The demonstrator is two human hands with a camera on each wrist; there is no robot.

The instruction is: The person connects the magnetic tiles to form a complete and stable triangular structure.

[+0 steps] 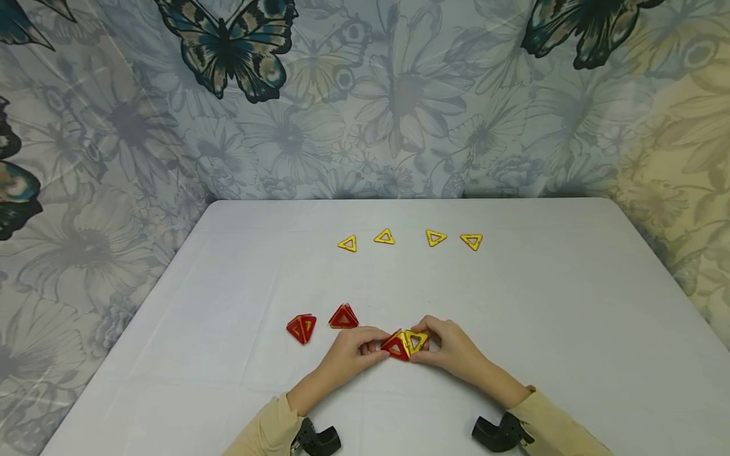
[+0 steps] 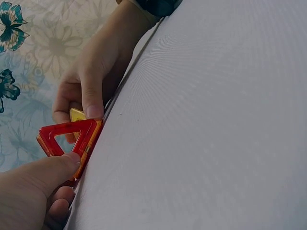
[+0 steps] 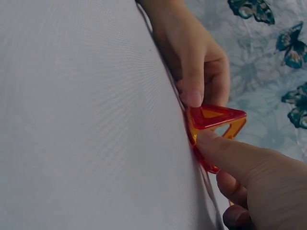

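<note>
Near the front of the table my left hand (image 1: 356, 350) pinches a red triangular magnetic tile (image 2: 60, 128) between thumb and fingers. My right hand (image 1: 456, 350) pinches a yellow triangular magnetic tile (image 1: 416, 333) set against the red one, edge to edge. In both wrist views the joined tiles stand tilted to each other, part of them hidden behind the fingers. Left of the left hand sit two small red pyramids of tiles, one tilted (image 1: 300, 329) and one upright (image 1: 344, 316).
Several loose yellow triangle tiles lie in a row at the far side: two left of centre (image 1: 347, 243) and two right (image 1: 471, 239). A white cloth covers the table (image 1: 239, 272). Butterfly-patterned fabric (image 1: 342, 126) hangs behind it.
</note>
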